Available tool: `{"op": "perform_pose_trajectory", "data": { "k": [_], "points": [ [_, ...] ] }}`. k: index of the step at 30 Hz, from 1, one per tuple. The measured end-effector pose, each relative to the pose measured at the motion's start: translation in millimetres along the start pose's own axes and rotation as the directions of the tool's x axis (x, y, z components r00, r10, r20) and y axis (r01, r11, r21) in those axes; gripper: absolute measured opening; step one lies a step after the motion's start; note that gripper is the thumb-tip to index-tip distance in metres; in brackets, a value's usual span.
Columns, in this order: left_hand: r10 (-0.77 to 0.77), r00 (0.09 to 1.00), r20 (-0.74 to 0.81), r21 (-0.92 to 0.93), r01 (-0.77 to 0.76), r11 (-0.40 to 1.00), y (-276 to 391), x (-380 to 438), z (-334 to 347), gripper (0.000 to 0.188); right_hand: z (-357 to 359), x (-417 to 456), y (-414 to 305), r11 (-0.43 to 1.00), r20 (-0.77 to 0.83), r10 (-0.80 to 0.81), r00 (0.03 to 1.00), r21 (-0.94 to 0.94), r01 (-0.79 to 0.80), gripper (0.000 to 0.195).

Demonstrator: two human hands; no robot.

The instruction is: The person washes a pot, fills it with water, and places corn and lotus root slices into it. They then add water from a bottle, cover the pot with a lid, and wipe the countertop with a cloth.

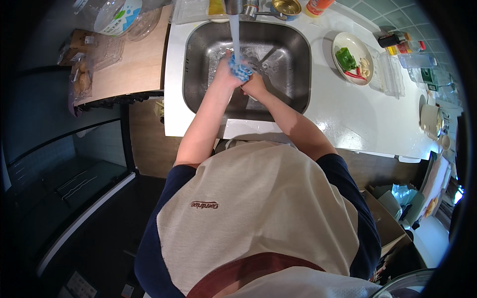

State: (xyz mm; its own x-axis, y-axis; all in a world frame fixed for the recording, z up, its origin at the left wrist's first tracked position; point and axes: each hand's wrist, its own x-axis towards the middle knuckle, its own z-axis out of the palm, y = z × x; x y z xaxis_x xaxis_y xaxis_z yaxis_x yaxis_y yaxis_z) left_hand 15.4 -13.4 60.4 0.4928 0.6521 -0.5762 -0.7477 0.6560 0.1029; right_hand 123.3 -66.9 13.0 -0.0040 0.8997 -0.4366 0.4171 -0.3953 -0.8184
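Water runs from the faucet (234,7) onto a blue-and-white cloth (240,70) inside the stainless steel sink (302,70). My left hand (223,70) grips the cloth from its left side. Close against it, at the cloth's lower right, is my right hand (254,85), with its fingers curled. A thin pale edge (252,98) shows just below my right hand; what it belongs to is mostly hidden. Whether the right hand holds the cloth or that pale thing, I cannot tell.
Right of the sink, a plate (338,44) bears a green pepper (346,59), red chilies (354,76) and garlic cloves (364,67). Beside it lie clear plastic trays (389,74); bottles (410,47) line the wall. A wooden board (138,56) holds plastic containers at left.
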Motion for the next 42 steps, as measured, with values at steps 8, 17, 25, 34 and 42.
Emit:
{"op": "perform_pose_trajectory", "data": {
  "k": [8, 17, 25, 34, 42],
  "points": [
    [0.064, 0.996, -0.067, 0.077, -0.058, 0.995, -10.4, 1.2, 18.8, 0.027, 20.4, 18.6, 38.8, 0.988, -0.145, -0.152, 0.978, 0.006, 0.154, 0.028],
    [0.103, 0.992, 0.073, 0.114, -0.111, 0.987, -4.1, 5.0, 52.0, 0.014, 23.3, 10.2, 14.8, 0.982, 0.031, 0.083, 0.996, 0.17, -0.087, 0.038],
    [0.053, 0.996, 0.069, 0.267, -0.07, 0.961, 4.9, 37.3, 111.2, 0.02, 18.1, 22.2, 31.8, 0.921, 0.111, -0.177, 0.978, -0.332, 0.204, 0.026],
    [-0.319, 0.885, 0.339, 0.052, 0.321, 0.946, 45.1, 98.6, 113.0, 0.022, -0.8, -2.3, -8.6, 0.864, 0.301, 0.227, 0.926, -0.501, -0.049, 0.015],
    [0.029, 0.999, -0.037, 0.232, -0.02, 0.972, 22.9, 67.1, 107.0, 0.019, -26.0, 9.0, 1.0, 0.922, 0.513, 0.117, 0.851, 0.261, -0.284, 0.022]
  ]
}}
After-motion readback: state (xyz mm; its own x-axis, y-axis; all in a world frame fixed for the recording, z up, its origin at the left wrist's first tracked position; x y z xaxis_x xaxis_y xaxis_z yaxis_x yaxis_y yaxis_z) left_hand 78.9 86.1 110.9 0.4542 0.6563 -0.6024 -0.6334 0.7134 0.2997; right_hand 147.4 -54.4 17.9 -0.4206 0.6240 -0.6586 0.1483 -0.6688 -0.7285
